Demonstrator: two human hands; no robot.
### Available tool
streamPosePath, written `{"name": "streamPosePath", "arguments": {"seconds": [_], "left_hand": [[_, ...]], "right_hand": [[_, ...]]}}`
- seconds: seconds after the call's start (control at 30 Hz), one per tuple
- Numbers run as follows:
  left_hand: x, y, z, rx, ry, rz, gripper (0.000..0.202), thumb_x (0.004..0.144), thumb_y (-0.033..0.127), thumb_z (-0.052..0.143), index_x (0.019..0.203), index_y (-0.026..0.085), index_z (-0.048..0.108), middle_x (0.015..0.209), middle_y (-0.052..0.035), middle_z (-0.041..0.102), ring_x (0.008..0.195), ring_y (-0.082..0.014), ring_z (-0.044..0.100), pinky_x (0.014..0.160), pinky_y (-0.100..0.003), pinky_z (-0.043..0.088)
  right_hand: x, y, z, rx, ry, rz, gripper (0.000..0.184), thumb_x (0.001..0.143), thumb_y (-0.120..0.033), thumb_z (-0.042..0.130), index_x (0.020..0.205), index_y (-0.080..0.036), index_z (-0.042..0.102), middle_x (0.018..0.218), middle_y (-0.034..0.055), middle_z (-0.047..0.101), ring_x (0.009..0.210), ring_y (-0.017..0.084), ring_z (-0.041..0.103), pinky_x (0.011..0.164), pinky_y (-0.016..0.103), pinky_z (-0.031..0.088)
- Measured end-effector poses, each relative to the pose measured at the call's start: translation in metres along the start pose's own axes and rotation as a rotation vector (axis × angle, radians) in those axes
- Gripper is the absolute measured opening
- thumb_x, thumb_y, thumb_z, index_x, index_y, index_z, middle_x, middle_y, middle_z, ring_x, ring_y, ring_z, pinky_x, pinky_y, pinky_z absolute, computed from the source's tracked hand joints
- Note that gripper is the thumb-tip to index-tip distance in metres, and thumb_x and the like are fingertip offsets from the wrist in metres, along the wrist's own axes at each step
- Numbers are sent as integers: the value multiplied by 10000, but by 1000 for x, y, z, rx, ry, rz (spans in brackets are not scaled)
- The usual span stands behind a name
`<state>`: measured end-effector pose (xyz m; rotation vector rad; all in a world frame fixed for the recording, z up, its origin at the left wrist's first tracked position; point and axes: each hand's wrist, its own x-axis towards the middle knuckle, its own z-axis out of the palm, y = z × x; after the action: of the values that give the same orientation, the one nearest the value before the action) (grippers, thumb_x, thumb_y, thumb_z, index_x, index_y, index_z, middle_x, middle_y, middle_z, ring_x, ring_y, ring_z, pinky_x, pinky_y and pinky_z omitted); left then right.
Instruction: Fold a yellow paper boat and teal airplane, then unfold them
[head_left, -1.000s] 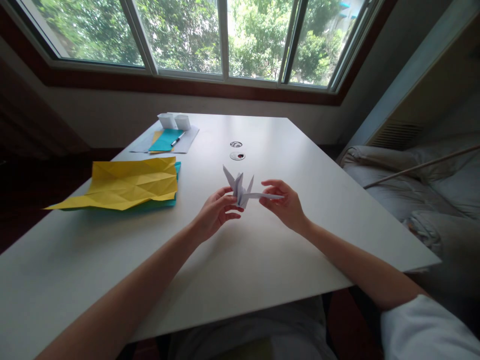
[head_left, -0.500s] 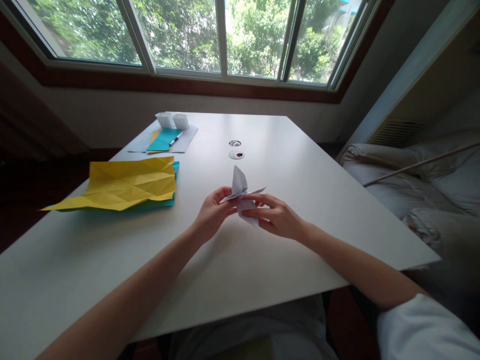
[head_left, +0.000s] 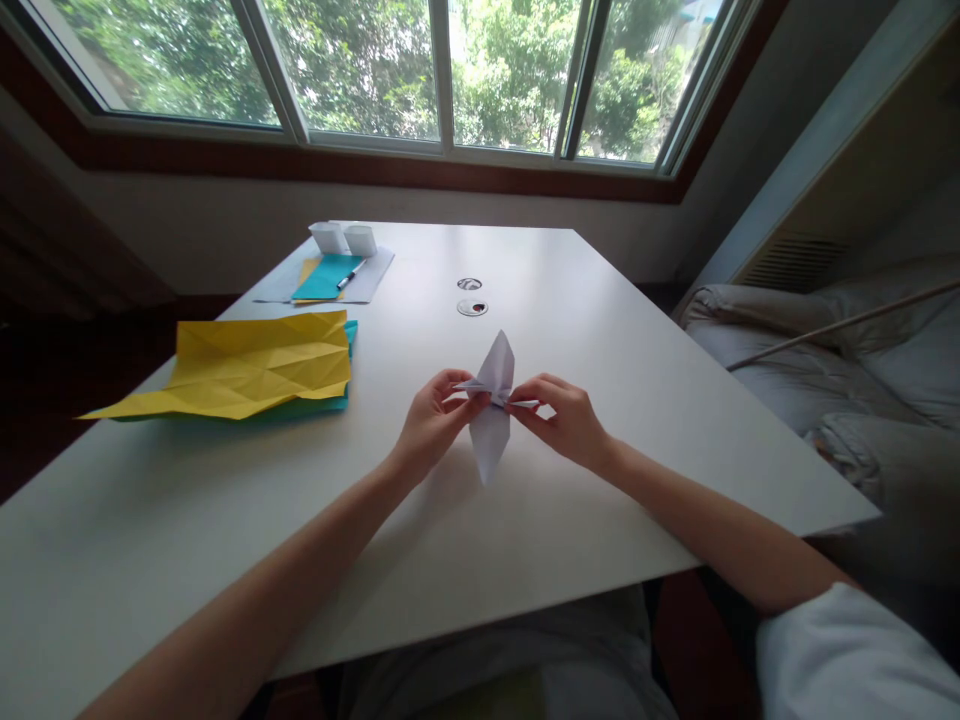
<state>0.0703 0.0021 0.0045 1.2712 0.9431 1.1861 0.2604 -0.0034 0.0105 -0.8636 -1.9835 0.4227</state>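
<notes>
Between my two hands is a white folded-paper figure [head_left: 491, 445], held over the white table [head_left: 637, 450]. It has one pointed flap standing up, another pointing down toward me, and narrower points out to either side. My left hand [head_left: 435, 415] pinches its left side near the middle with thumb and fingers. On the other side, the thumb and fingertips of my right hand [head_left: 566, 415] are closed on the narrow right point. Parts of the paper under my fingers are hidden.
A creased yellow sheet [head_left: 259, 365] lies over a teal sheet [head_left: 337, 404] on the left. Farther back are two small white paper boxes [head_left: 360, 240], a smaller teal paper [head_left: 324, 277] and a pen [head_left: 351, 274]. Two round inserts [head_left: 472, 308] sit in the tabletop.
The paper figure has turned, so its lower flap now hangs between my hands in full view. My right hand has shifted slightly right, from the lower flap to the right-hand point.
</notes>
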Motion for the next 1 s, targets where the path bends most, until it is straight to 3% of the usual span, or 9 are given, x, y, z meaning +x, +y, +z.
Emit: {"name": "streamPosePath", "arguments": {"seconds": [0.13, 0.27, 0.47, 0.67, 0.87, 1.0], "left_hand": [[-2, 5, -2, 307, 202, 177, 359, 614, 366, 751, 836, 183, 536, 847, 1, 555, 670, -100, 539, 529, -180, 423], [-2, 9, -3, 220, 105, 105, 318, 667, 401, 705, 815, 163, 555, 718, -4, 575, 671, -123, 553, 564, -210, 455], [-2, 7, -4, 249, 66, 78, 320, 625, 356, 748, 829, 155, 603, 723, -7, 598, 696, -125, 568, 625, -223, 465], [-3, 4, -8, 240, 14, -76, 379, 579, 370, 770, 863, 142, 666, 802, -70, 669, 720, -171, 606, 652, -269, 467], [-3, 6, -10, 331, 17, -3, 301, 579, 380, 766, 635, 151, 579, 619, -3, 594, 574, -116, 527, 515, -210, 384], [-2, 10, -8, 292, 14, 50, 289, 646, 372, 727, 629, 154, 539, 612, 15, 556, 578, -95, 495, 524, -198, 383]], "right_hand": [[-1, 4, -4, -102, 16, -92, 94, 822, -187, 548, 873, -201, 625, 818, 35, 611, 679, 110, 585, 610, 224, 501], [-1, 7, -7, -201, -10, -151, 129, 825, -167, 532, 894, -201, 636, 855, 45, 629, 712, 121, 601, 639, 230, 495], [-1, 10, -12, -315, -48, -196, 138, 850, -208, 516, 909, -202, 641, 862, 52, 648, 734, 139, 617, 648, 242, 495], [2, 11, -18, -416, -98, -225, 179, 881, -238, 476, 888, -209, 653, 869, 63, 658, 767, 155, 624, 681, 266, 501], [4, 13, -20, -420, -125, -246, 174, 878, -234, 485, 890, -200, 655, 876, 74, 661, 781, 168, 625, 691, 282, 494], [3, 14, -20, -305, -138, -203, 166, 871, -225, 489, 914, -208, 648, 874, 65, 651, 774, 156, 618, 702, 276, 494]]}}
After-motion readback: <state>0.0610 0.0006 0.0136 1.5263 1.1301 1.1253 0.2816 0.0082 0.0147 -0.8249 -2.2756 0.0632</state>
